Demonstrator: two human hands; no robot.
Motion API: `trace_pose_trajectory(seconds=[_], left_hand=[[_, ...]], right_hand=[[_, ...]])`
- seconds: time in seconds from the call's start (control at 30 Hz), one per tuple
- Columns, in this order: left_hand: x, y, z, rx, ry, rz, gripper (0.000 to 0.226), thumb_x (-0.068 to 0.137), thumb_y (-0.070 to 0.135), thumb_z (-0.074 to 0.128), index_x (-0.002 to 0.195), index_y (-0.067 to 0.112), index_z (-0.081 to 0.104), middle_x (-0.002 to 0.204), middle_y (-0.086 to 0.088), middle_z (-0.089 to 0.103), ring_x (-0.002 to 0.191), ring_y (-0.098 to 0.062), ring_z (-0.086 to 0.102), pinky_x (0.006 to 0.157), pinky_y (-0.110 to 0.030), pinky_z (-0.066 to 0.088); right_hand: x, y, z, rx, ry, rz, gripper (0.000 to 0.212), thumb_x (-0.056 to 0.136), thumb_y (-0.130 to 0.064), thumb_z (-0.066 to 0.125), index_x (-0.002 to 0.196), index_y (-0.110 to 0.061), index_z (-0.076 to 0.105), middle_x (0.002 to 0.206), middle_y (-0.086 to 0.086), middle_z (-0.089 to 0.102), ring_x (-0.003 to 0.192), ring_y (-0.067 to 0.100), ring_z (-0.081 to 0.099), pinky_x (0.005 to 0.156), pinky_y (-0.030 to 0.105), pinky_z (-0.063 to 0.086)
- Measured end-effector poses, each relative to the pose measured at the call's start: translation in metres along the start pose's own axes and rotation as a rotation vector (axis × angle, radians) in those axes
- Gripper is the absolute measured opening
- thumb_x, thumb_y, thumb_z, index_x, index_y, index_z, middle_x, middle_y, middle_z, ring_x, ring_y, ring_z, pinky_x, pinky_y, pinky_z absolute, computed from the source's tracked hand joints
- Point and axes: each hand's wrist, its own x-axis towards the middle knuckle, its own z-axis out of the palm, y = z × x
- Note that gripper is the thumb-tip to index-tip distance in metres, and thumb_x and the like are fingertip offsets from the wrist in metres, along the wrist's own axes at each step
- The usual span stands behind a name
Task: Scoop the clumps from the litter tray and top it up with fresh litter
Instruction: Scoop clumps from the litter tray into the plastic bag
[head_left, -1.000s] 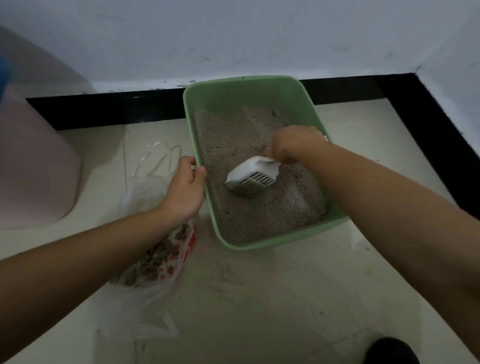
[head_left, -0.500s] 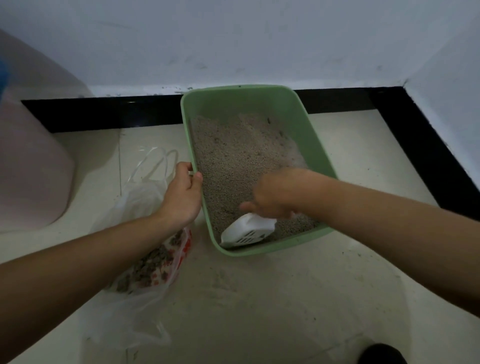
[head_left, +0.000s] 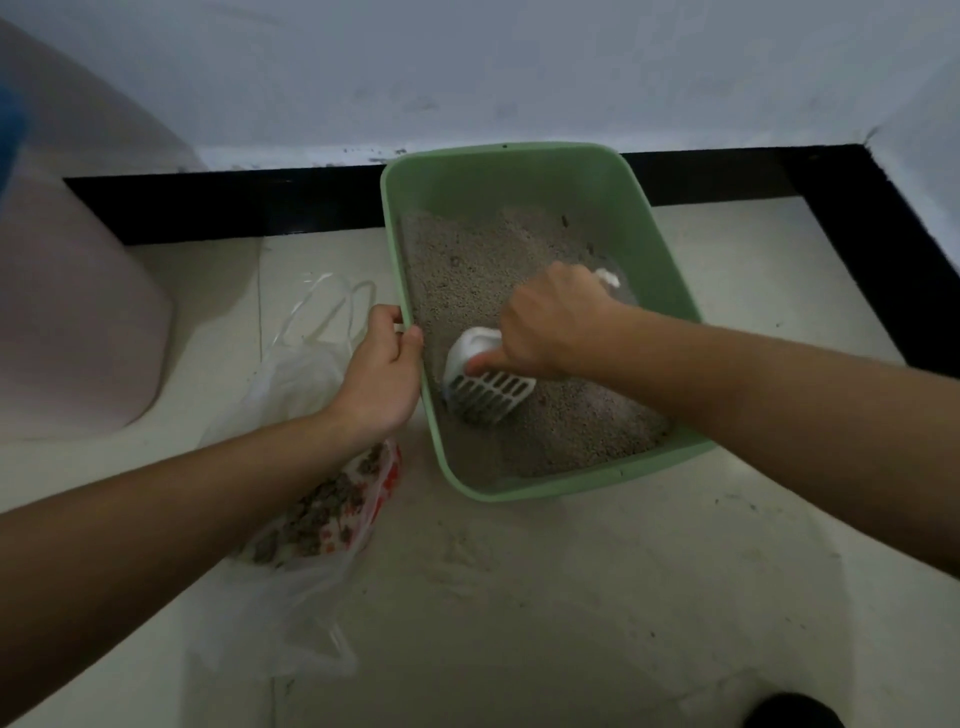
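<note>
While left hand (head_left: 382, 376) fingers grip green tray (head_left: 670, 291) rim, right hand (head_left: 550, 325) clenches white scoop (head_left: 488, 389), in litter (head_left: 462, 270)

This looks like a corner of a home, at floor level. A pale tiled floor (head_left: 597, 597) with a black border strip (head_left: 234, 202) meets plain white walls (head_left: 467, 73). On it sit a green plastic cat litter tray (head_left: 670, 291) holding grey litter (head_left: 467, 270) and a thin clear plastic bag (head_left: 291, 613) of scooped clumps.

One green litter tray (head_left: 670, 270), one white scoop (head_left: 488, 389), one plastic bag (head_left: 306, 519), two hands (head_left: 384, 374).
</note>
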Motion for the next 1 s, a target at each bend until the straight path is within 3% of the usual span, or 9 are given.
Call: trace_pose_trajectory(seconds=[0.3,0.43,0.53,0.63,0.73,0.8,0.87,1.0], left_hand=[[0.001,-0.001,0.002,-0.003,0.009,-0.009,0.006,0.105,0.028,0.033,0.111,0.025,0.031,0.078,-0.002,0.053,0.069,-0.018,0.051,0.058,-0.031,0.037],[0.000,0.002,-0.002,-0.027,-0.009,-0.005,0.008,0.105,0.028,0.032,0.113,0.025,0.032,0.082,0.000,0.055,0.071,-0.014,0.054,0.058,-0.028,0.040],[0.001,-0.001,-0.002,-0.019,-0.023,0.007,0.009,0.105,0.028,0.032,0.112,0.023,0.034,0.082,-0.004,0.057,0.070,-0.018,0.054,0.061,-0.032,0.042],[0.004,-0.004,0.000,-0.016,-0.019,0.007,0.008,0.105,0.028,0.032,0.111,0.023,0.032,0.079,-0.006,0.054,0.067,-0.018,0.051,0.061,-0.034,0.040],[0.003,-0.005,0.000,-0.042,-0.011,0.010,0.009,0.105,0.027,0.032,0.112,0.022,0.033,0.080,-0.004,0.054,0.067,-0.017,0.051,0.062,-0.033,0.039],[0.003,-0.004,0.000,-0.041,-0.018,0.009,0.010,0.105,0.028,0.031,0.113,0.022,0.032,0.082,-0.007,0.054,0.070,-0.018,0.051,0.064,-0.034,0.040],[0.002,-0.003,0.000,-0.039,-0.020,0.008,0.008,0.106,0.028,0.030,0.112,0.023,0.031,0.082,-0.007,0.053,0.071,-0.018,0.051,0.064,-0.033,0.040],[0.001,-0.001,0.002,-0.054,0.001,0.011,0.007,0.106,0.026,0.031,0.112,0.023,0.031,0.079,0.002,0.052,0.069,-0.009,0.050,0.057,-0.025,0.036]], right_hand=[[0.015,0.020,-0.022,0.044,0.000,0.193,0.083,0.083,-0.085,0.022,0.072,-0.006,0.049,0.064,0.004,0.046,0.052,0.015,0.040,0.044,0.027,0.025],[-0.009,0.014,-0.017,0.126,-0.018,0.232,0.078,0.083,-0.083,0.032,0.084,-0.010,0.058,0.067,0.001,0.054,0.051,0.013,0.047,0.044,0.024,0.033],[-0.043,0.011,-0.009,0.472,-0.255,0.209,0.061,0.095,-0.063,0.040,0.116,-0.008,0.055,0.092,0.004,0.061,0.074,0.018,0.060,0.061,0.033,0.048],[-0.067,-0.003,0.000,0.606,-0.391,0.112,0.044,0.100,-0.026,0.047,0.139,-0.009,0.038,0.117,0.010,0.060,0.084,0.020,0.054,0.069,0.032,0.044],[-0.083,-0.021,0.006,0.760,-0.299,0.055,0.036,0.101,-0.028,0.045,0.132,-0.011,0.045,0.120,0.013,0.062,0.087,0.026,0.057,0.076,0.032,0.049],[-0.090,-0.028,0.009,0.838,-0.244,0.046,0.027,0.102,-0.032,0.041,0.108,-0.010,0.056,0.105,0.015,0.065,0.085,0.031,0.062,0.076,0.037,0.053],[-0.093,-0.034,0.013,0.908,-0.269,0.058,0.030,0.104,-0.032,0.038,0.096,-0.009,0.055,0.099,0.016,0.065,0.086,0.032,0.063,0.075,0.036,0.052],[-0.084,-0.049,0.025,1.055,-0.232,0.156,0.027,0.105,-0.032,0.036,0.108,-0.011,0.052,0.111,0.018,0.063,0.084,0.029,0.060,0.074,0.035,0.050]])
